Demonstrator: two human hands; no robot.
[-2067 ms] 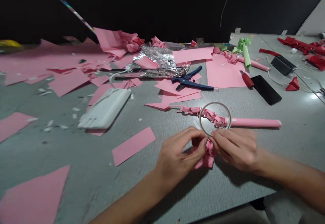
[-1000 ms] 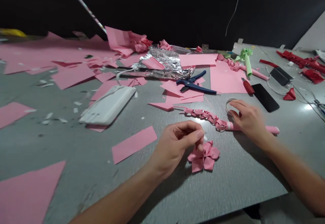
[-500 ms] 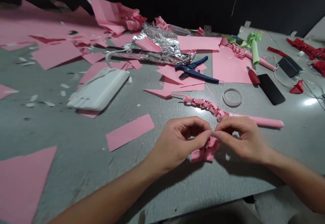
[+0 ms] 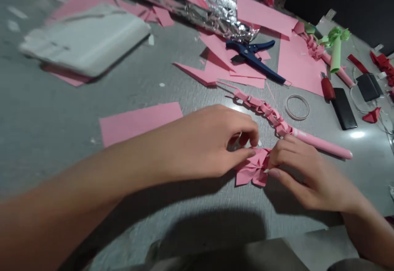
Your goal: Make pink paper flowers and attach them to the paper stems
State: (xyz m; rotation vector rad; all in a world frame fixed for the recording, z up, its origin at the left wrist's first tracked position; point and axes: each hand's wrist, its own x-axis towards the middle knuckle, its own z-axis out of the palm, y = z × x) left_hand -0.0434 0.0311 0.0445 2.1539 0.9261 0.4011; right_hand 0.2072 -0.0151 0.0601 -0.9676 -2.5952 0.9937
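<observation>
A folded pink paper flower (image 4: 254,168) with pointed petals lies on the grey table between my hands. My left hand (image 4: 215,140) reaches over it from the left, thumb and fingers curled together at its upper petals. A tiny white bit (image 4: 259,143) shows beside those fingertips. At the flower's right edge, my right hand (image 4: 303,172) is closed, with a small white strip (image 4: 266,171) sticking out at the thumb tip. The fingers cover part of the petals. Just behind lies a pink paper chain (image 4: 261,108) joined to a rolled pink paper tube (image 4: 323,144).
A pink paper strip (image 4: 138,121) lies beyond my left forearm, near a white slab-like object (image 4: 89,41). Farther back are blue-handled cutters (image 4: 255,60), crumpled foil (image 4: 215,0) and pink sheets (image 4: 301,66). A tape ring (image 4: 297,107), black phone (image 4: 344,109) and red-handled cutter (image 4: 328,87) lie right.
My hands, which met fingertip to fingertip above the flower, have moved slightly apart. The flower's face now shows more. The view has tilted and shifted downward.
</observation>
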